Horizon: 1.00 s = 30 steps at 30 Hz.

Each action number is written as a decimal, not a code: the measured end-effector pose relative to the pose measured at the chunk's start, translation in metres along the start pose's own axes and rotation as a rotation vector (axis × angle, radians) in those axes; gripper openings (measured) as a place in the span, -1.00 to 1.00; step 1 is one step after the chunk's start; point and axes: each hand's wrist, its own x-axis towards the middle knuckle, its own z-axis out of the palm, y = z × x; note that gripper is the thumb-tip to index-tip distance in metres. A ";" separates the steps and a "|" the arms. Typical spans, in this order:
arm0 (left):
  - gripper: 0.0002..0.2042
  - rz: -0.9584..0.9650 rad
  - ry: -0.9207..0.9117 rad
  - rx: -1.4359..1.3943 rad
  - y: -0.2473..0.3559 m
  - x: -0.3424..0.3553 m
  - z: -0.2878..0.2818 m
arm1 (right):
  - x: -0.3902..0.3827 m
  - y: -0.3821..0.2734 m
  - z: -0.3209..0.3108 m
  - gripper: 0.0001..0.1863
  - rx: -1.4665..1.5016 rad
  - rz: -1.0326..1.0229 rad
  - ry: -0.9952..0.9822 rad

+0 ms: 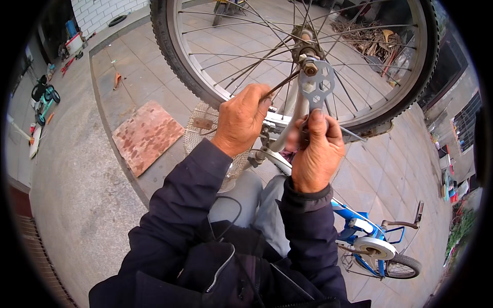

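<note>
Right hand [319, 154] grips a wrench [319, 84] at the axle nut [310, 69], left [243, 119] a dark rod [284, 84]; wheel [172, 51] at one o'clock, tiled floor [385, 159] beneath, stained slab [148, 137] at nine, brick wall [110, 11] toward eleven

1. Between left hand [239, 118] and right hand [319, 149]: narrow gap; fork [298, 105] runs through it, brake [266, 134] lower down.
2. Ahead of left hand: rod [285, 82] in its grip slants toward the axle, blocking a straight pass.
3. Ahead of right hand: gripped wrench [317, 92] blocks the way up to nut [310, 69]; spokes behind leave only thin slots.
4. Left of left hand: basket [194, 146] near, lower; room beyond, above slab [147, 137].
5. Right of right hand: thin stay [354, 136] juts outward; room past it, over paving [390, 159].
6. Behind hands, between forearms: room above knees [236, 205]; cable [240, 208] loops there.
</note>
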 end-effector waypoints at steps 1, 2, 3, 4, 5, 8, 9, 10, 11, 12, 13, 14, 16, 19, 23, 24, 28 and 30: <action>-0.86 0.000 0.000 -0.001 0.000 0.000 0.000 | -0.001 0.003 0.001 -0.75 -0.025 0.009 0.004; -0.86 -0.001 0.000 -0.002 0.000 0.000 0.001 | -0.001 0.003 0.006 -0.73 -0.023 0.014 0.032; -0.86 -0.001 -0.001 -0.003 0.000 0.000 0.001 | -0.003 0.005 0.008 -0.72 -0.032 0.037 0.023; -0.86 -0.004 0.001 -0.002 0.001 0.000 0.001 | -0.004 0.007 0.009 -0.71 -0.037 0.059 0.015; -0.86 -0.006 0.003 -0.001 0.001 0.000 0.000 | -0.006 0.009 0.011 -0.70 -0.043 0.081 0.008; -0.86 -0.008 0.002 -0.006 0.001 0.001 0.000 | -0.009 0.011 0.015 -0.67 -0.023 0.108 -0.027; -0.85 -0.007 0.001 -0.009 0.001 0.001 0.000 | -0.010 0.011 0.016 -0.67 -0.010 0.121 -0.023; -0.85 -0.026 -0.006 -0.015 0.001 0.000 0.000 | -0.011 0.012 0.020 -0.68 -0.036 0.126 -0.007; -0.85 -0.045 -0.013 -0.021 0.002 -0.001 -0.001 | -0.011 0.012 0.020 -0.68 -0.045 0.150 -0.025; -0.85 -0.063 -0.020 -0.026 0.003 -0.002 -0.002 | -0.012 0.012 0.021 -0.68 -0.052 0.174 -0.043; -0.85 -0.046 -0.013 -0.024 0.002 -0.001 -0.002 | -0.011 0.012 0.022 -0.68 -0.059 0.196 -0.065; -0.85 -0.028 -0.005 -0.021 0.002 0.000 -0.001 | -0.009 0.011 0.018 -0.61 -0.161 0.154 -0.072; -0.85 -0.008 -0.006 -0.024 0.000 0.000 0.000 | -0.005 0.001 0.007 -0.73 -0.166 0.163 -0.050; -0.85 0.006 0.009 0.007 0.000 -0.001 0.000 | 0.001 -0.012 0.000 -0.70 -0.279 0.062 0.026; -0.84 -0.003 0.007 -0.014 -0.001 -0.001 0.001 | 0.023 -0.039 -0.022 -0.74 -0.489 -0.176 -0.014; -0.84 -0.004 0.006 -0.029 -0.001 0.000 0.002 | 0.033 -0.052 -0.025 -0.74 -0.578 -0.250 -0.041; -0.83 -0.010 0.000 0.000 -0.001 -0.002 0.002 | 0.052 -0.104 0.001 -0.81 -0.662 -0.374 -0.178; -0.84 -0.009 0.002 0.002 0.000 -0.002 0.001 | 0.060 -0.120 0.004 -0.83 -0.710 -0.447 -0.355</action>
